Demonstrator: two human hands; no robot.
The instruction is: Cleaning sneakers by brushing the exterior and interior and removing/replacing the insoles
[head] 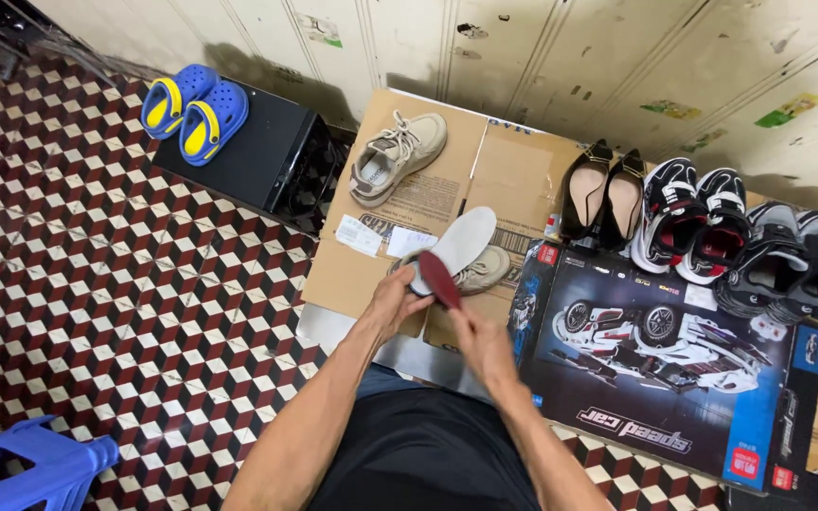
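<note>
The left hand (392, 305) is closed around a beige lace-up sneaker (480, 270), holding it sole-up over the flattened brown cardboard sheet (513, 170) that covers the floor; its grip wraps the heel end of the shoe. The right hand (481, 343) has its grip pinched shut on a dark red oval brush or pad (438, 278), which is pressed against the sneaker's pale grey sole (461, 238). Which fingers bear on the red piece cannot be told.

At twelve o'clock from the hands, the matching beige sneaker (398, 156) lies upright on the cardboard, well apart from them. At three o'clock lies a large black toy-car box with a white sports car pictured on it (660, 364). Beyond that box, at one to two o'clock, stand a pair of black flat pumps (603, 194), a pair of black-and-white strapped sport shoes (698, 218), and a pair of grey-and-black strapped shoes (788, 265), side by side along the wall. At ten o'clock, a pair of blue-and-yellow foam clogs (193, 106) rests on a black box (257, 156). At eight o'clock, a blue plastic stool (26, 468) stands on the red, black and white patterned tile floor (125, 284).
</note>
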